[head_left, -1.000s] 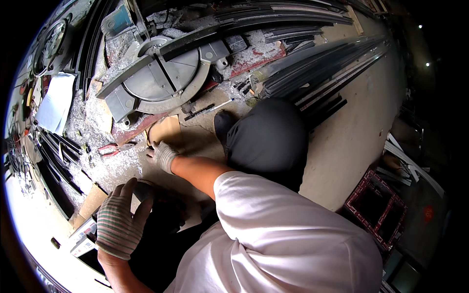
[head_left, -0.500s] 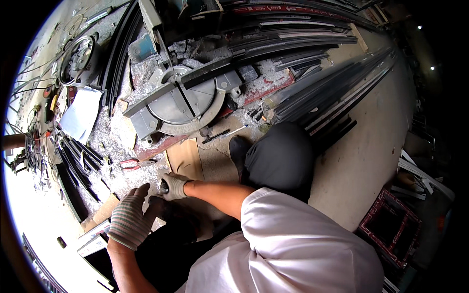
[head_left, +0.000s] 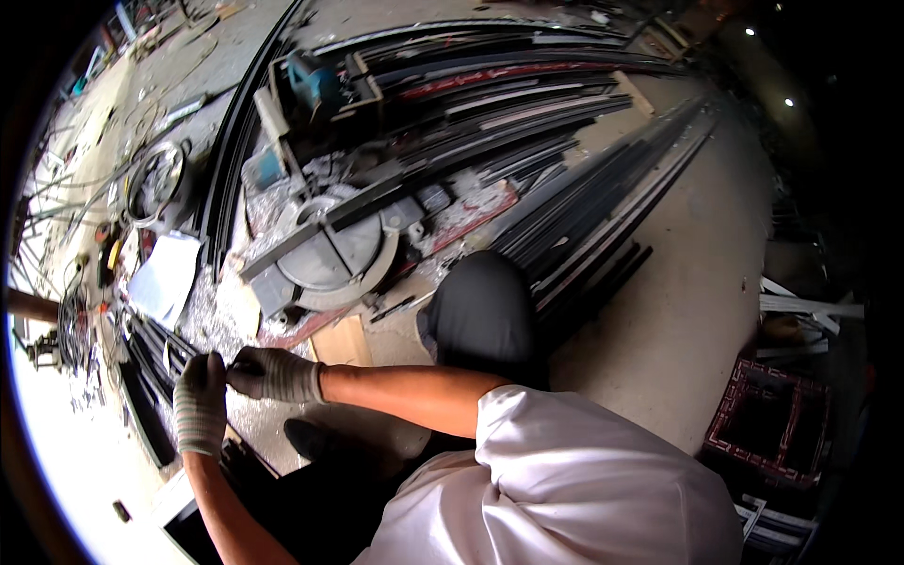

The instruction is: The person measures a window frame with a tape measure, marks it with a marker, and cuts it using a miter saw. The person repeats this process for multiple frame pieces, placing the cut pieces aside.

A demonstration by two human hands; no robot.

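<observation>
My left hand, in a striped knitted glove with dark fingers, is raised with its fingers closed. Against its fingertips, from the right, come the closed fingers of my gloved right hand. Whatever the two hands pinch between them is too small and dark to make out. Just beyond the left hand lies a bundle of short black strips on the floor. Beyond my right hand stands a mitre saw with a round grey table and a long fence.
Long dark profiles run away to the right. White paper and a round metal container lie at left. Metal shavings cover the floor around the saw. My bent knee is near the saw. A maroon-patterned frame sits at right.
My hands have come together, and my left fingers have closed from a looser, spread pose. The view has shifted, so the saw sits lower. The pliers seen on the floor earlier are no longer visible.
</observation>
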